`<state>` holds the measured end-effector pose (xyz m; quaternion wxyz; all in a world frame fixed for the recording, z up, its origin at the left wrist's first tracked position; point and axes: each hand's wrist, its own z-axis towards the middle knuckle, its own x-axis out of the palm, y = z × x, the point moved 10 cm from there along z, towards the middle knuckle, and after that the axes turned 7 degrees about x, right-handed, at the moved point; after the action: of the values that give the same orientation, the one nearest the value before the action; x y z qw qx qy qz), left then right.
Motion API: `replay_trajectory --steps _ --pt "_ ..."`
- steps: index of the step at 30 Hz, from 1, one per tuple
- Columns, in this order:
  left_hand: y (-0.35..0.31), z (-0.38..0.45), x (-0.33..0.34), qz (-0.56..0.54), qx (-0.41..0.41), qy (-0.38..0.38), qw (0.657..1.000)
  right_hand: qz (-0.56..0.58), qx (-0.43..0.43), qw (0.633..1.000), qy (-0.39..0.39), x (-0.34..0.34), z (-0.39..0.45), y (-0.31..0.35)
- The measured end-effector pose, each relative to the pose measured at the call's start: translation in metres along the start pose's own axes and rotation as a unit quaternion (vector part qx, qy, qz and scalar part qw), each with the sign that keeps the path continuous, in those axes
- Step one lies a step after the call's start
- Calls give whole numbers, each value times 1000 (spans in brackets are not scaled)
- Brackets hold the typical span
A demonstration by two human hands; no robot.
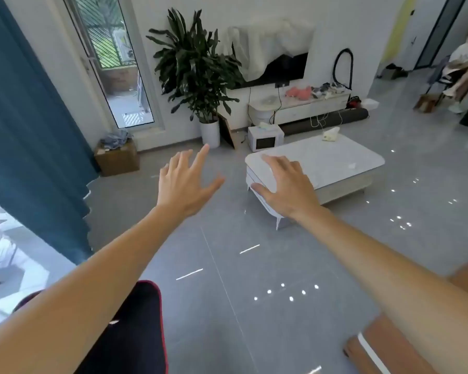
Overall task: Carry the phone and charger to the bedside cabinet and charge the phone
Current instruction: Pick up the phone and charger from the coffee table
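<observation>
My left hand (pixel 185 182) and right hand (pixel 287 184) reach out mid-frame, fingers spread, holding nothing — ready to grab. Phone and charger I can't spot; possibly on the white coffee table (pixel 335 160), upper right — too blurred.

A living room with a grey tiled floor (pixel 254 265) dotted with bright light reflections. A teal curtain (pixel 30 136) hangs along the left side, beside a tall glass door (pixel 114 66). A cardboard box (pixel 117 157) holding crumpled cloth sits on the floor below the door. A large leafy plant (pixel 192 66) stands in a white pot (pixel 210 132) against the far wall. To its right, a wall-mounted television (pixel 281 68) is partly draped with white cloth, above a low white cabinet (pixel 297 109). A small white microwave (pixel 265 138) sits on the floor. A low white bench (pixel 335 160) stands mid-room. A seated person (pixel 465 68) is blurred at far right.
</observation>
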<state>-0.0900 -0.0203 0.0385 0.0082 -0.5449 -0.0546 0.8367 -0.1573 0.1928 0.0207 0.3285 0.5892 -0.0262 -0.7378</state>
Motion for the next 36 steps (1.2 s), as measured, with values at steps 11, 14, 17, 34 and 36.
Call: replay_trajectory --steps 11,14,17,34,36 --pt "-99 83 198 -48 19 93 994 5 106 992 67 69 47 -197" --pt "-125 109 243 -57 15 121 991 3 122 989 79 79 67 -245" --pt "-146 135 277 -61 18 144 988 11 131 987 91 90 86 -284" --pt "-147 376 565 -118 25 224 967 -5 192 970 148 252 321 -483" --pt "-137 412 609 -126 22 244 961 -4 217 963 158 279 359 -512"
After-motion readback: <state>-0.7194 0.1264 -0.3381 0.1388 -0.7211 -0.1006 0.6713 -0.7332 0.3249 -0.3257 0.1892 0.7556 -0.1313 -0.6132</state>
